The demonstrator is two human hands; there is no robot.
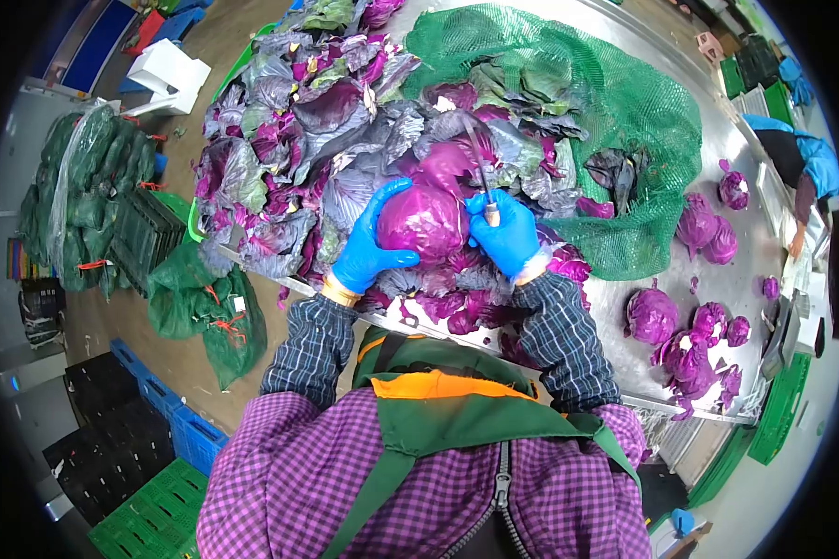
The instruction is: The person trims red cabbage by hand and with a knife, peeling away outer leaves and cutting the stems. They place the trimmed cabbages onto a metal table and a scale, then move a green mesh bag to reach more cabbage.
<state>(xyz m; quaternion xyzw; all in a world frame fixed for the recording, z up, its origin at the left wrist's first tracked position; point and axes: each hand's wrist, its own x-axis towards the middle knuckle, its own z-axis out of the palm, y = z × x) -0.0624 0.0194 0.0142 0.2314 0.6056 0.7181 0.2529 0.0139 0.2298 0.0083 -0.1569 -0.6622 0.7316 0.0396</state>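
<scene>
A round red cabbage (421, 224) sits in my left hand (371, 244), its blue-gloved fingers and thumb wrapped around the left side. My right hand (505, 233), also in a blue glove, grips a knife (482, 168) by its pale handle, with the long blade pointing up and away from me. The right fingers are close against the cabbage's right side. A loose purple leaf (446, 166) stands up at the top of the head. Around and beneath both hands lies a thick pile of cut-off cabbage leaves (345, 126).
Green mesh netting (643, 121) covers the back right of the metal table (615, 303). Several cabbages (651, 315) lie on the right side. Filled green net sacks (89, 186) and a smaller sack (233, 326) are at left. Crates (154, 508) stand lower left. Another person's blue sleeve (816, 163) shows far right.
</scene>
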